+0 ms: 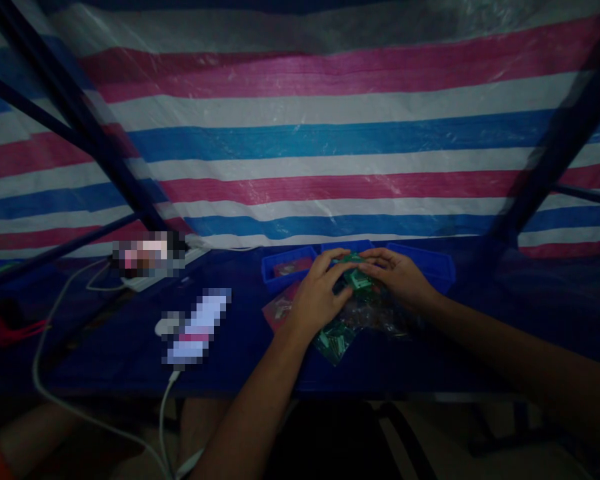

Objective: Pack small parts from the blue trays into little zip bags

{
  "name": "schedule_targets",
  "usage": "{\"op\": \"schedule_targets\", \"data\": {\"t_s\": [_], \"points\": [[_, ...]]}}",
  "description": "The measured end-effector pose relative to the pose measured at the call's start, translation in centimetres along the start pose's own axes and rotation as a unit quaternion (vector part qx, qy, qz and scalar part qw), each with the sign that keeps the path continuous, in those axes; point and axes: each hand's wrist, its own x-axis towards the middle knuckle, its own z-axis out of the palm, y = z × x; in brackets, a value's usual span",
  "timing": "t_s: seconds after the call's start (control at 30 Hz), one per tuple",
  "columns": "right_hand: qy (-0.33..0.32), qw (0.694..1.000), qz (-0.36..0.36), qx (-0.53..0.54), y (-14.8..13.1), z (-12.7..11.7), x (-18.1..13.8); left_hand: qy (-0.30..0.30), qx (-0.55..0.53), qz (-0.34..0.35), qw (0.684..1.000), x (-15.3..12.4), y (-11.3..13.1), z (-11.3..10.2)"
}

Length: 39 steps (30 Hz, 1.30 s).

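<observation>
A small green plastic bag [360,281] with pale pieces inside is held between my two hands, above the blue table. My left hand [320,293] has its fingers curled over the bag's left side and top. My right hand [403,279] grips the bag from the right, thumb and fingers drawn together at its upper edge. Beneath my left wrist lies another green bag [334,343] with light-coloured pieces in it. A pink-tinted bag [279,308] rests left of that hand. Crumpled clear bags [375,319] lie under my hands, their contents too dark to make out.
Behind my hands stand blue bins: a left bin [270,272] holding a pinkish bag, a middle bin [347,245] and a right bin [443,267]. A phone [200,327] with a white cable [167,393] lies left. A striped sheet [330,140] hangs behind the table [250,347].
</observation>
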Motion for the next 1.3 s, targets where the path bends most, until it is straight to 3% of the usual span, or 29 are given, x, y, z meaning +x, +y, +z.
{"op": "schedule_targets", "data": {"t_s": [0.2, 0.4, 0.57, 0.67, 0.8, 0.97, 1.13, 1.3], "points": [[0.011, 0.997, -0.027, -0.070, -1.0, 0.0, -0.5, 0.051, -0.001, -0.029, 0.998, 0.0, -0.2, -0.2], [-0.049, 0.996, -0.051, -0.063, -0.8, 0.0, -0.6, 0.031, 0.062, -0.089, 0.994, 0.1, 0.1, -0.2], [0.015, 0.990, -0.094, -0.106, -0.3, -0.3, -0.2, 0.013, 0.077, -0.103, 0.992, -0.1, -0.1, 0.0], [0.084, 0.951, -0.170, -0.246, -0.6, -1.1, 0.2, -0.007, 0.101, -0.120, 0.988, -0.2, -0.3, -0.2], [0.119, 0.851, -0.306, -0.409, -1.1, -2.5, 1.1, -0.067, 0.121, -0.107, 0.985, -0.5, -0.4, -0.4], [0.027, 0.796, -0.324, -0.510, -0.7, -2.8, 2.3, -0.125, 0.107, -0.053, 0.985, -0.8, -0.8, 0.1], [-0.034, 0.803, -0.337, -0.490, -1.7, -1.9, 1.1, -0.113, 0.107, -0.058, 0.986, -1.0, -1.3, 0.4], [-0.258, 0.803, -0.325, -0.427, -3.1, -0.1, -1.7, -0.070, 0.124, -0.100, 0.985, -0.9, -1.6, 0.2]]}}
